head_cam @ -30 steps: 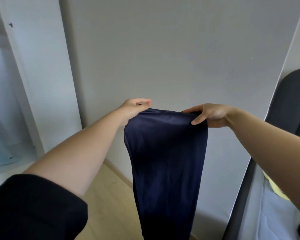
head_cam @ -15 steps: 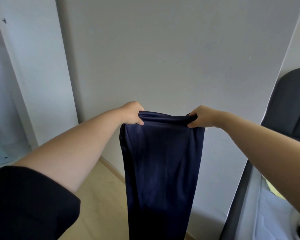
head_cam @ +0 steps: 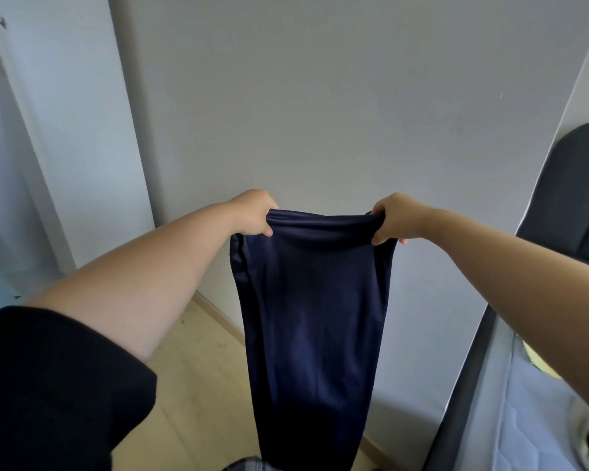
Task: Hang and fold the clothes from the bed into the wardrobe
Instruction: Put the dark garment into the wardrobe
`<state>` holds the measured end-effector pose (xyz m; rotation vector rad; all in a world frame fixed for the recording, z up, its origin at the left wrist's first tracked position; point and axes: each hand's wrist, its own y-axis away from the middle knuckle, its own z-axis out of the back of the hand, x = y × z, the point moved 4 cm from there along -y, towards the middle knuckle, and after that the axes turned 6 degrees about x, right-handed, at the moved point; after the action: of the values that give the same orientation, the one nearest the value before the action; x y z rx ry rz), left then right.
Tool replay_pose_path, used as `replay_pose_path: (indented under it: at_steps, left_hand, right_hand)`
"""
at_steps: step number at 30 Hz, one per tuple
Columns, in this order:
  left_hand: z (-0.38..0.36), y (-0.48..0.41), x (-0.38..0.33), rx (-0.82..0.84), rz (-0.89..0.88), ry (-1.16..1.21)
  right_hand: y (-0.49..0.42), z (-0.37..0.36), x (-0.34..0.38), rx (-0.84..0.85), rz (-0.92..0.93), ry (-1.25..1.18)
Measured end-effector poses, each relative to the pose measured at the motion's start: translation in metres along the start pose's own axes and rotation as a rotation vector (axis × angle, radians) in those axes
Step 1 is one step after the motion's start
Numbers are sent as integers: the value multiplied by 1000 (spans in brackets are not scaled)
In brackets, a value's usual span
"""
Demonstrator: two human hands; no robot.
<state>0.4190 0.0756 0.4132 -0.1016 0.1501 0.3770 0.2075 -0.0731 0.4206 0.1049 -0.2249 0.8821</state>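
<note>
A long navy blue garment [head_cam: 312,321] hangs straight down in front of me, held up by its top edge. My left hand [head_cam: 254,212] grips the top left corner with fingers curled round the fabric. My right hand [head_cam: 393,217] grips the top right corner the same way. The top edge is stretched and slightly rolled between the two hands. The lower end of the garment runs out of view at the bottom. The white wardrobe side panel [head_cam: 79,130] stands at the left, its inside only partly seen.
A plain grey wall [head_cam: 320,96] faces me. Light wooden floor [head_cam: 191,385] lies below. The bed [head_cam: 531,413] with a pale blue sheet and dark frame is at the lower right, a yellow item [head_cam: 538,363] on it. A dark headboard [head_cam: 572,192] rises at right.
Both hands have dropped slightly and rolled over the top edge, so the fabric is bunched in closed grips. The garment hangs a little lower and straighter.
</note>
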Motion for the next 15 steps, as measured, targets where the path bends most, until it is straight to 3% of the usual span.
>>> replay_pose_path:
  at_steps: [5, 9, 15]
  left_hand:
    - [4, -4, -11, -291, -53, -115]
    - [1, -10, -12, -289, -52, -83]
    - [7, -14, -2, -365, -77, 382]
  right_hand:
    - [-1, 13, 4, -194, -12, 168]
    - [1, 14, -1, -168, -13, 264]
    - [5, 11, -11, -130, 22, -254]
